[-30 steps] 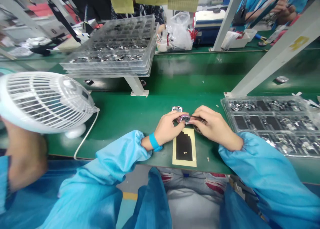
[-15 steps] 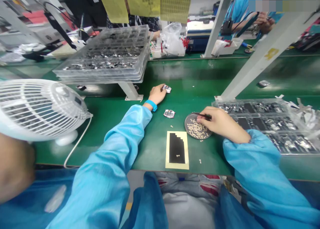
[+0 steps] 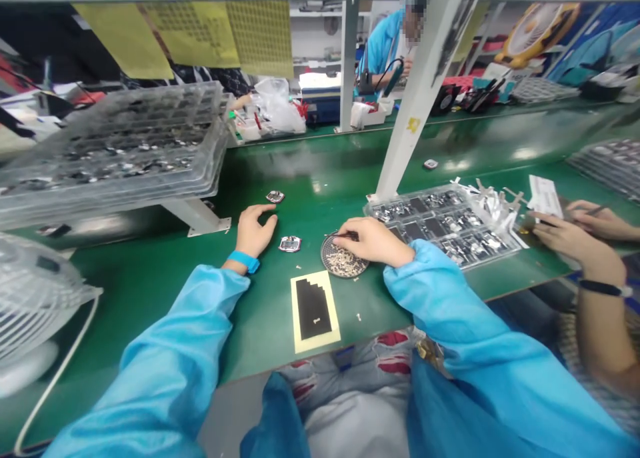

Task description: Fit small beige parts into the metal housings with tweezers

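My left hand [image 3: 254, 229] lies open on the green bench, fingers apart, holding nothing. A small metal part [image 3: 275, 196] sits just beyond its fingertips, and a second such part [image 3: 290, 244] lies to its right. My right hand [image 3: 371, 241] is closed on thin dark tweezers [image 3: 341, 234], whose tips point left over a round mesh dish [image 3: 343, 261] filled with tiny screws. A yellow card with a black stepped patch [image 3: 313, 309] lies near the front edge, with one screw on it.
Stacked clear trays of parts [image 3: 115, 151] stand on a raised shelf at left. A clear tray of components [image 3: 445, 225] lies right of a white slanted post [image 3: 415, 105]. A white fan [image 3: 35, 298] is at the far left. Another person's hands [image 3: 575, 231] work at right.
My left hand set the small part down on the far bench and drew back, open. My right hand stays over the screw dish with the tweezers. The view swung right.
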`<state>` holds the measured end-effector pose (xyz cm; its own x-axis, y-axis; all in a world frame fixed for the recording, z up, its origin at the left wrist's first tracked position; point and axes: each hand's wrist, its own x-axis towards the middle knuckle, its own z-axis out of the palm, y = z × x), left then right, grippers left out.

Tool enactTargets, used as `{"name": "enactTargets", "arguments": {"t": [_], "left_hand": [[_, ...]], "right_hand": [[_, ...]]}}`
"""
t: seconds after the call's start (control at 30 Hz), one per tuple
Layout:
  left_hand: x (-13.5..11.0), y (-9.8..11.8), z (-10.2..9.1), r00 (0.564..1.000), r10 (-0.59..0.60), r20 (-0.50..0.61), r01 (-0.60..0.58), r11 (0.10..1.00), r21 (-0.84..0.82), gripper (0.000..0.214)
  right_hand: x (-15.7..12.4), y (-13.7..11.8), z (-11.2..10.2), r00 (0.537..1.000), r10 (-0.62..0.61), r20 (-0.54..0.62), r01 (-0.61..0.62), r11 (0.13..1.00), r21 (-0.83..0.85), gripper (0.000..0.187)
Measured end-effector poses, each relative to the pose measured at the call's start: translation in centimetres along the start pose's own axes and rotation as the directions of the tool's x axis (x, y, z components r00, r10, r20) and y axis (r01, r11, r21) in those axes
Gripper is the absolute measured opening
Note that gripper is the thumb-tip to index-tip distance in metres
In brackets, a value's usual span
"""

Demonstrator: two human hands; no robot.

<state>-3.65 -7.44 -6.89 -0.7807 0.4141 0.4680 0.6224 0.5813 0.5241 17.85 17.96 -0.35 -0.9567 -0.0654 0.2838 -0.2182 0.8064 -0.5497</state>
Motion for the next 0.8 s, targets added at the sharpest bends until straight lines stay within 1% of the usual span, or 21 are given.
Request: {"name": "enactTargets", "arguments": {"t": [0.17, 0.3, 0.37, 0.43, 0.47, 0.5, 0.53, 0.57, 0.6, 0.63, 0.67, 0.7, 0.73, 0.77, 0.8], "left_hand": [[-0.6, 0.2, 0.1, 0.999, 0.003, 0.049, -0.005, 1.000, 0.024, 0.034], [-0.6, 0.5, 0.1, 0.997, 0.001, 0.077, -0.006, 0.998, 0.069, 0.035], [-0.7, 0.6, -0.1, 0.996, 0.014, 0.090, -0.021, 0.997, 0.078, 0.035], [-1.1, 0.6, -0.5, 0.994, 0.037, 0.106, -0.045, 0.996, 0.073, 0.037], [-1.4, 0.5, -0.7, 0.992, 0.051, 0.118, -0.059, 0.996, 0.065, 0.038], [-1.8, 0.4, -1.0, 0.989, 0.068, 0.132, -0.076, 0.996, 0.056, 0.039], [-2.1, 0.3, -1.2, 0.985, 0.089, 0.148, -0.097, 0.994, 0.048, 0.040], [-2.5, 0.1, -1.4, 0.980, 0.111, 0.166, -0.120, 0.992, 0.045, 0.042], [-2.7, 0.0, -1.5, 0.974, 0.132, 0.182, -0.143, 0.989, 0.047, 0.043], [-2.9, -0.1, -1.6, 0.970, 0.147, 0.193, -0.161, 0.985, 0.057, 0.043], [-3.0, -0.1, -1.7, 0.968, 0.155, 0.198, -0.172, 0.983, 0.072, 0.044], [-3.0, -0.1, -1.7, 0.968, 0.155, 0.198, -0.175, 0.981, 0.089, 0.043], [-3.0, -0.1, -1.7, 0.969, 0.151, 0.195, -0.173, 0.979, 0.103, 0.042], [-2.9, 0.0, -1.7, 0.970, 0.150, 0.193, -0.173, 0.978, 0.113, 0.041], [-2.8, 0.2, -1.6, 0.969, 0.151, 0.196, -0.177, 0.977, 0.117, 0.041]], "right_hand": [[0.0, 0.0, -0.1, 1.000, 0.013, 0.007, -0.013, 1.000, 0.001, 0.016], [0.3, -0.1, 0.1, 1.000, 0.007, -0.022, -0.006, 1.000, 0.030, 0.017], [0.1, -0.6, -0.2, 0.999, 0.002, -0.051, 0.001, 0.998, 0.070, 0.017], [-0.7, -1.6, -1.1, 0.998, 0.006, -0.067, 0.003, 0.992, 0.129, 0.018], [-1.3, -2.1, -1.8, 0.999, 0.002, -0.041, 0.005, 0.987, 0.162, 0.020], [-2.2, -2.6, -2.8, 1.000, -0.008, 0.016, 0.005, 0.981, 0.193, 0.021], [-3.1, -2.8, -4.0, 0.993, -0.029, 0.113, 0.004, 0.976, 0.219, 0.021], [-3.9, -2.7, -5.4, 0.971, -0.050, 0.232, -0.005, 0.973, 0.231, 0.022], [-4.7, -2.3, -6.9, 0.935, -0.059, 0.351, -0.022, 0.974, 0.224, 0.022], [-5.2, -1.4, -8.5, 0.896, -0.048, 0.442, -0.048, 0.978, 0.204, 0.025], [-5.4, 0.0, -10.2, 0.875, -0.012, 0.484, -0.079, 0.982, 0.169, 0.027], [-5.3, 1.9, -11.8, 0.890, 0.054, 0.453, -0.120, 0.986, 0.118, 0.028], [-4.9, 4.3, -13.4, 0.918, 0.143, 0.369, -0.165, 0.986, 0.028, 0.027], [-4.2, 6.9, -14.9, 0.939, 0.245, 0.239, -0.231, 0.969, -0.087, 0.026], [-3.3, 9.6, -16.2, 0.929, 0.355, 0.104, -0.328, 0.920, -0.216, 0.026]]}}
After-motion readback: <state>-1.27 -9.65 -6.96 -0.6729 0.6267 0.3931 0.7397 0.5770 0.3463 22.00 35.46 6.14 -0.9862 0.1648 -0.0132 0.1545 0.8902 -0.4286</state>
